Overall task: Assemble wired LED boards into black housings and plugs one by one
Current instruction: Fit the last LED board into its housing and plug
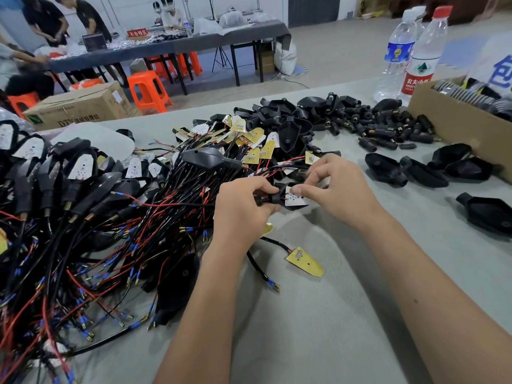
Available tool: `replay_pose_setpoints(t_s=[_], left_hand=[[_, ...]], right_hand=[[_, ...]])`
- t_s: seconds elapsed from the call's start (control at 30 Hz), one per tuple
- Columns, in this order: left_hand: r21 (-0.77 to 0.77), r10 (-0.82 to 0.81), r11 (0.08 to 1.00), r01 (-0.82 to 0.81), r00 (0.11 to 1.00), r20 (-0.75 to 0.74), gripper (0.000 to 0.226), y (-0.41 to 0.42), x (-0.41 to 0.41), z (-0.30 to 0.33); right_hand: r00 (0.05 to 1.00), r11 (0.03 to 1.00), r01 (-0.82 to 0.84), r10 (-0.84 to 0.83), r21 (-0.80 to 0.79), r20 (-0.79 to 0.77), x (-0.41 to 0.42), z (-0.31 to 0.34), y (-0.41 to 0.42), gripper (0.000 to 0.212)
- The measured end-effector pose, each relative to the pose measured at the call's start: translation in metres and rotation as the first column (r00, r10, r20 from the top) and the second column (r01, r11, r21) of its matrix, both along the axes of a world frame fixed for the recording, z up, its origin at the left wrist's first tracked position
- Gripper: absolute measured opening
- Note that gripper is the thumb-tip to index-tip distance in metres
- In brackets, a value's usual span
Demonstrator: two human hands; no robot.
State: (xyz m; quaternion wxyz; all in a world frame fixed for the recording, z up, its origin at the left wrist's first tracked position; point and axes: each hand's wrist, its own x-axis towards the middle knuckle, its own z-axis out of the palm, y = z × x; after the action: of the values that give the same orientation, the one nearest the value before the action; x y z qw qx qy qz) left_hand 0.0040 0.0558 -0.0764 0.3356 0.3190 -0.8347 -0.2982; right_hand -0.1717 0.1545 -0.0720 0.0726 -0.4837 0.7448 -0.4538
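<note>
Head view: your left hand (239, 209) grips the black plug (270, 199) end of a housing held just above the grey table (318, 314). Your right hand (336, 187) pinches the white LED board (295, 200) seated in that housing, thumb on its face. A loose yellow-backed board (304, 262) lies below. Empty black housings (424, 173) lie to the right.

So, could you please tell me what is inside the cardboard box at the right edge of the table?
The cardboard box holds dark round ribbed parts in rows; anything beneath them is covered.
</note>
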Motion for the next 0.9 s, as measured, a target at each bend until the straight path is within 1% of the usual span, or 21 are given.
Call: replay_pose_setpoints(t_s=[0.07,0.13,0.2,0.23,0.27,0.3,0.37,0.4,0.43,0.5,0.53,0.57,0.6,0.63,0.7,0.77,0.8,0.9], left_hand=[[0.020,-0.030,0.999,0.031,0.999,-0.012,0.023,-0.001,0.001,0.003],[0.028,-0.045,0.999,0.045,0.999,-0.005,0.023,-0.002,0.002,0.004],[0.055,-0.047,0.997,0.048,0.999,-0.014,0.023,-0.001,0.002,0.004],[0.075,-0.047,0.996,0.048,0.999,-0.027,0.023,-0.001,0.002,0.004],[0.090,-0.047,0.995,0.051,0.998,-0.040,0.024,-0.001,0.002,0.004],[0.099,-0.050,0.994,0.055,0.997,-0.050,0.024,-0.001,0.002,0.005],[0.114,-0.060,0.991,0.069,0.995,-0.079,0.025,-0.002,0.002,0.006],[0.122,-0.063,0.990,0.075,0.993,-0.101,0.026,-0.002,0.003,0.006],[0.130,-0.061,0.988,0.078,0.990,-0.127,0.026,-0.002,0.003,0.007],[0.133,-0.051,0.988,0.076,0.983,-0.178,0.027,-0.001,0.004,0.009],[0.122,-0.052,0.990,0.076,0.980,-0.193,0.028,-0.001,0.003,0.009],[0.106,-0.059,0.991,0.081,0.979,-0.197,0.029,-0.001,0.003,0.010],[0.091,-0.073,0.992,0.091,0.979,-0.189,0.029,-0.001,0.003,0.010],[0.077,-0.091,0.992,0.105,0.982,-0.167,0.029,-0.002,0.003,0.011],[0.038,-0.107,0.993,0.110,0.991,-0.074,0.031,-0.005,0.008,0.013],[0.018,-0.085,0.996,0.084,0.996,0.026,0.039,-0.012,0.016,0.015],[0.016,-0.074,0.997,0.074,0.996,0.055,0.039,-0.016,0.020,0.016],[0.022,-0.068,0.998,0.066,0.993,0.096,0.024,-0.024,0.029,0.018]], right_hand=[[0.999,0.998,-0.036,0.036,-0.053,-0.003,-0.001,0.000,0.001,0.023],[0.998,0.996,-0.065,0.065,-0.056,-0.006,0.000,0.000,0.001,0.022],[0.999,0.995,-0.043,0.040,-0.085,-0.033,0.001,-0.003,0.000,0.021],[0.999,0.992,-0.021,0.016,-0.127,-0.041,0.003,-0.003,0.000,0.021],[0.999,0.984,-0.003,-0.005,-0.179,-0.041,0.004,-0.003,-0.001,0.023],[0.999,0.974,0.014,-0.024,-0.225,-0.040,0.005,-0.003,0.000,0.030],[0.998,0.966,0.059,-0.066,-0.251,-0.020,0.005,-0.004,-0.001,0.048],[0.997,0.968,0.082,-0.082,-0.236,0.007,0.003,-0.005,-0.001,0.052],[0.995,0.973,0.087,-0.076,-0.216,0.058,0.002,-0.005,-0.001,0.050],[0.966,0.982,0.034,0.016,-0.185,0.259,0.002,-0.006,-0.002,0.035],[0.925,0.982,-0.016,0.085,-0.187,0.369,0.002,-0.006,-0.003,0.025],[0.886,0.978,-0.064,0.148,-0.201,0.439,0.003,-0.006,-0.003,0.015],[0.871,0.972,-0.094,0.185,-0.216,0.455,0.002,-0.007,-0.004,0.011],[0.874,0.968,-0.105,0.198,-0.226,0.444,0.002,-0.007,-0.004,0.013],[0.892,0.971,-0.084,0.173,-0.224,0.417,0.000,-0.007,-0.004,0.017],[0.898,0.975,-0.044,0.134,-0.218,0.420,-0.003,-0.007,-0.003,0.019],[0.895,0.976,-0.029,0.122,-0.217,0.429,-0.005,-0.007,-0.002,0.020],[0.878,0.975,-0.004,0.110,-0.222,0.466,-0.008,-0.006,-0.001,0.022]])
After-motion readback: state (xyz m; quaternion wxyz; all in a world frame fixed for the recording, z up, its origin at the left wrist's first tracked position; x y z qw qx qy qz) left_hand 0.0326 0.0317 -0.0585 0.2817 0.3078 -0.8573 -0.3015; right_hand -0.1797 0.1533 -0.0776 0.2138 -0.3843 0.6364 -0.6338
